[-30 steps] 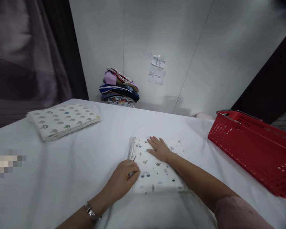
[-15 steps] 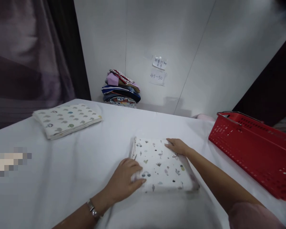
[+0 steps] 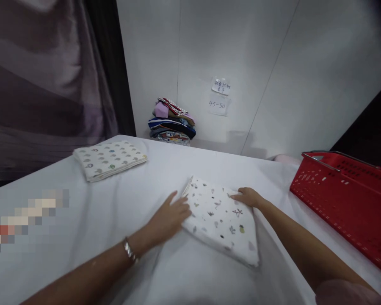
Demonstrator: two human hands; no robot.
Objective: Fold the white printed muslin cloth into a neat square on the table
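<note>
On the wall (image 3: 241, 51), upper centre of the frame, the lower note (image 3: 218, 106) reads "45-50"; the handwriting on the card (image 3: 221, 87) above is too blurred for me to read. The cloth (image 3: 214, 218) lies skewed at lower centre, long axis sloping down rightward. My left hand (image 3: 169, 217) spreads loosely at its left edge; my right hand (image 3: 248, 197) bends over its upper-right corner, whether pinching I cannot tell.
</note>
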